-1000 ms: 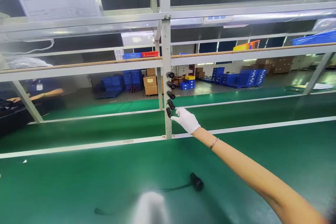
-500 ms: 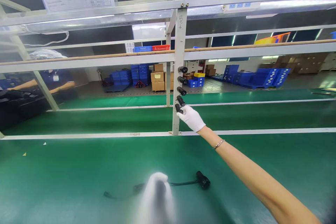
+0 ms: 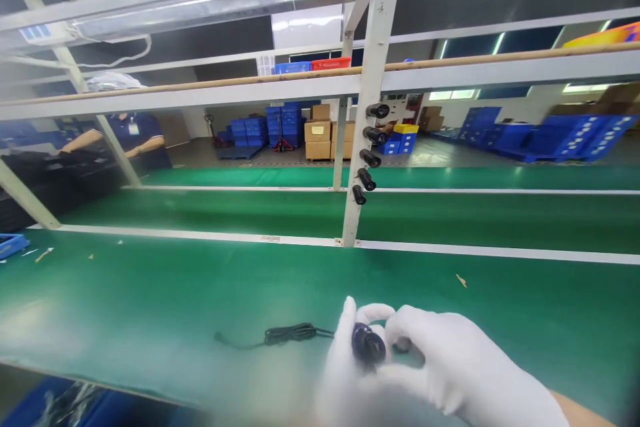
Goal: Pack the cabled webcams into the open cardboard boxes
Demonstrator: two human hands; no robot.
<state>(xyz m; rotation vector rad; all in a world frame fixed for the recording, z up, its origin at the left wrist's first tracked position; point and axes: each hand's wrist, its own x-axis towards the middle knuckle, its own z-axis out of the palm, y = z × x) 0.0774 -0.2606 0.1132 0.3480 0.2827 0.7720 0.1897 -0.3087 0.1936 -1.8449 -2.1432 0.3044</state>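
Note:
A black cylindrical connector [image 3: 369, 345] with a cable is held above the green table in my left hand [image 3: 345, 360], which wears a white glove and is partly blurred. My right hand [image 3: 450, 360], also gloved in white, is against the connector's right side with thumb and forefinger curled. A small greyish piece seems to sit between those fingers, too hidden to name. Leftward from the hands runs the black cable [image 3: 295, 332], bundled in the middle, its far end lying on the table. Several black cylinders [image 3: 370, 158] are fixed in a column on the white post [image 3: 351, 227].
The green tabletop [image 3: 165, 287] has a white rail along its back and a few paper scraps. A blue bin [image 3: 45, 400] stands below the front edge, another blue tray [image 3: 13, 245] at far left. A person [image 3: 133, 133] works beyond the frame, at left. Cartons [image 3: 317, 140] stand behind.
My right hand has left the lowest cylinder on the post and come down to the connector. My left hand has picked the connector up from the table. The view has shifted left.

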